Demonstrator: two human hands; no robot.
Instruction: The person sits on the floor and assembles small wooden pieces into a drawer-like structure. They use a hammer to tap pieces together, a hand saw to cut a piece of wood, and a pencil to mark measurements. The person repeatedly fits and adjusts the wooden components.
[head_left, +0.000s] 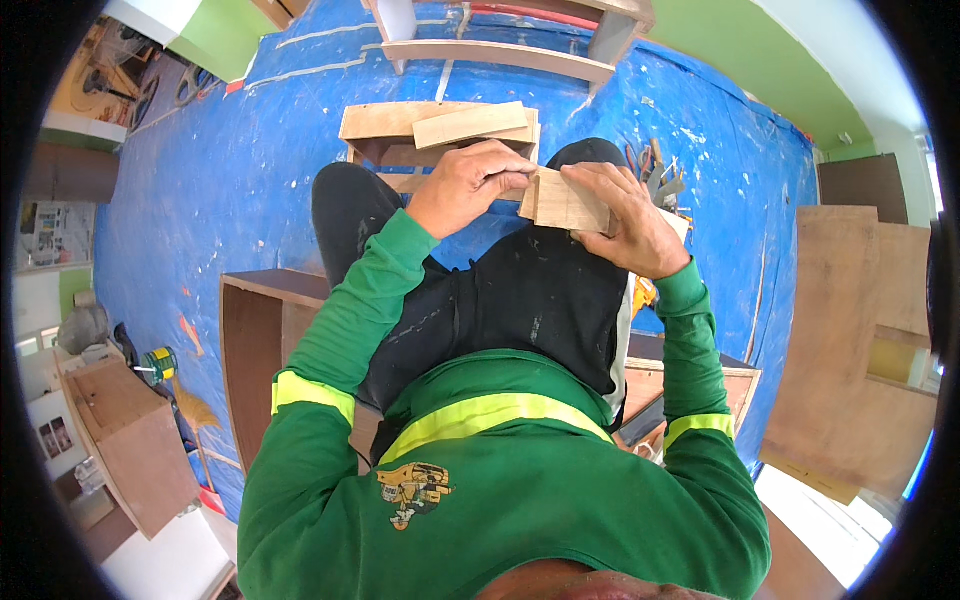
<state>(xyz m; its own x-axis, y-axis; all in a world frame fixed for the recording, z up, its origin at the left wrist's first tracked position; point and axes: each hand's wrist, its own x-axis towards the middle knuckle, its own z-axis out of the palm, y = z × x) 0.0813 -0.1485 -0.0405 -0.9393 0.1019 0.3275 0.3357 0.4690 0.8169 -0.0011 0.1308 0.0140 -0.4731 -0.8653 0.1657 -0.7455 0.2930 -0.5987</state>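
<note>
My right hand [630, 215] grips a small stack of short wooden pieces [572, 203] over my right knee, thumb below and fingers across the top. A pale end of wood sticks out past that hand on its right. My left hand [475, 185] is closed in a pinch right beside the stack's left edge. Whatever lies between its fingertips is too small or hidden to make out. Just beyond my left hand, thin wooden strips [470, 126] rest on top of an open wooden box [385, 122] that stands between my knees.
Blue sheeting [190, 240] covers the floor. Hand tools [660, 180] lie beyond my right knee. Wooden cabinets [270, 340] flank me, and a shelf frame [500, 55] stands ahead. Large boards [840, 340] lean at right; a broom [195, 410] and a tin [158, 365] are at left.
</note>
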